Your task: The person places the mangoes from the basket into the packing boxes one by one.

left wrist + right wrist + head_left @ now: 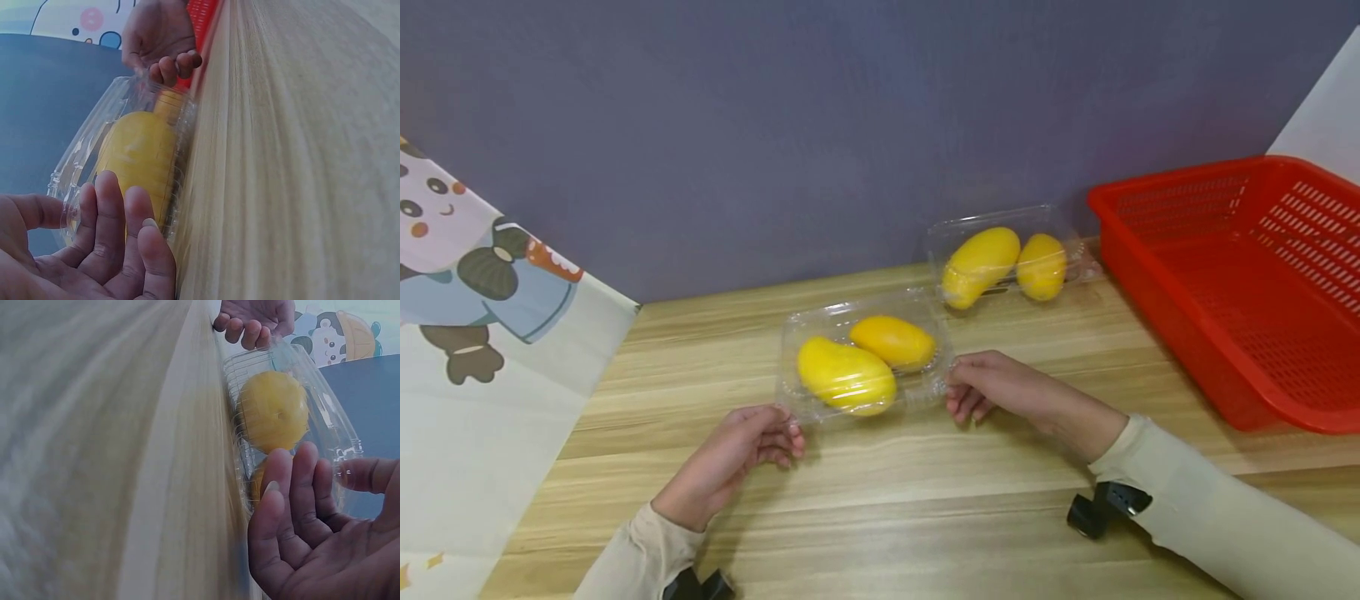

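In the head view a clear plastic box point(865, 310) with two yellow mangoes inside, a front one point(846, 377) and a back one point(892, 342), is between the two hands. The left hand point(748, 450) pinches its front left corner between thumb and fingers. At the right front corner, the right hand point(1000, 385) pinches the edge the same way. Each wrist view shows the thumb on the rim and the other fingers bent below it. Behind and to the right, a second clear box point(992, 218) holds two more mangoes, with neither hand touching it.
A red plastic basket point(1187, 350) with slotted walls stands at the right, close to the second box. The wood-grain tabletop point(865, 517) ends at a grey-blue wall point(775, 142) behind. A panel with cartoon figures point(482, 275) borders the left side.
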A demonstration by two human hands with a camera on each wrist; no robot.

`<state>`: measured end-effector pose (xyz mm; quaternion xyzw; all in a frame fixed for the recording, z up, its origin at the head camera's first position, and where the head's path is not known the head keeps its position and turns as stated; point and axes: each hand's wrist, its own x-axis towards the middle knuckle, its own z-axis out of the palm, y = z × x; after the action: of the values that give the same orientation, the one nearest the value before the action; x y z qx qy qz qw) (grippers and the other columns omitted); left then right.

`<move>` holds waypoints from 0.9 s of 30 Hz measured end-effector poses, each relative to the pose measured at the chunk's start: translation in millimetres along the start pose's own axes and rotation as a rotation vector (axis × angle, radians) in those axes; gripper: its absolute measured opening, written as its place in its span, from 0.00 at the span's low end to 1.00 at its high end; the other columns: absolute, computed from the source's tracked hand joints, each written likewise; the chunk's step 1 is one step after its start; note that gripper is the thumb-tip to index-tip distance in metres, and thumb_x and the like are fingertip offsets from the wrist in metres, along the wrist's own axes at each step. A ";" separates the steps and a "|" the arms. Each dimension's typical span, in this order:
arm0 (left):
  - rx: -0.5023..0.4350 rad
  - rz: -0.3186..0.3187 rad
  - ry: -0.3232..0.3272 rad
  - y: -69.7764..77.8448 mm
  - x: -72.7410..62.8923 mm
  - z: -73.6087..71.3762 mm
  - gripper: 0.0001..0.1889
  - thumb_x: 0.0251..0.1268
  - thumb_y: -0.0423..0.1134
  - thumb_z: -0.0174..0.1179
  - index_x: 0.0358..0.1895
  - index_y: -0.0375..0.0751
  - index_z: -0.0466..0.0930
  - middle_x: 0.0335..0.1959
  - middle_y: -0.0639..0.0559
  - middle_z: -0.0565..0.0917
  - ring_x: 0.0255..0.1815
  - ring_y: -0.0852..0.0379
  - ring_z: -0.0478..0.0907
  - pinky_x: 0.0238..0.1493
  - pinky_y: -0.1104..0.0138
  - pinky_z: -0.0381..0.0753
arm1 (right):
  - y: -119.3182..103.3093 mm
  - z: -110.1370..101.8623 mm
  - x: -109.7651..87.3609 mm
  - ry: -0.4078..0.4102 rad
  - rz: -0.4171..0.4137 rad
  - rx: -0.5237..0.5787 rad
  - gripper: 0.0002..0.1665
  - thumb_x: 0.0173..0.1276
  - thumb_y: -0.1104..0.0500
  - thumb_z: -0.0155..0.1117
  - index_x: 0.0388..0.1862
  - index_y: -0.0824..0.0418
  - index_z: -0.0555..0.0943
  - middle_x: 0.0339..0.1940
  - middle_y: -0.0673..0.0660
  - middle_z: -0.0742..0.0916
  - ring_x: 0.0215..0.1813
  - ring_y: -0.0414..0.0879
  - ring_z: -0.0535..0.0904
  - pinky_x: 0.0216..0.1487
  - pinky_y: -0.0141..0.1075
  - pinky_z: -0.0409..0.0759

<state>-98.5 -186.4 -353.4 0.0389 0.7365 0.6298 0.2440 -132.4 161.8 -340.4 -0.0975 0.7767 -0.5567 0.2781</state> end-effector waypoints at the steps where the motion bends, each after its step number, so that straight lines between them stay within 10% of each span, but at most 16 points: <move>1: 0.000 0.000 -0.001 0.1 -0.1 -0.1 0.14 0.77 0.41 0.45 0.35 0.42 0.79 0.30 0.57 0.86 0.34 0.60 0.82 0.39 0.68 0.84 | 0.1 -0.1 0.0 0.001 0.002 -0.001 0.13 0.74 0.57 0.47 0.34 0.63 0.76 0.30 0.54 0.86 0.33 0.43 0.82 0.35 0.32 0.82; 27: 0.033 0.004 -0.008 3.0 -2.1 -1.4 0.13 0.77 0.40 0.45 0.37 0.39 0.77 0.31 0.57 0.84 0.32 0.61 0.81 0.38 0.69 0.83 | 0.6 0.0 1.1 0.002 -0.005 0.002 0.14 0.75 0.57 0.47 0.34 0.64 0.76 0.30 0.54 0.86 0.33 0.42 0.82 0.35 0.32 0.82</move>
<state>-98.0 -187.8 -349.9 0.0466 0.7456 0.6180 0.2451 -133.2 161.5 -341.3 -0.0986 0.7761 -0.5583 0.2762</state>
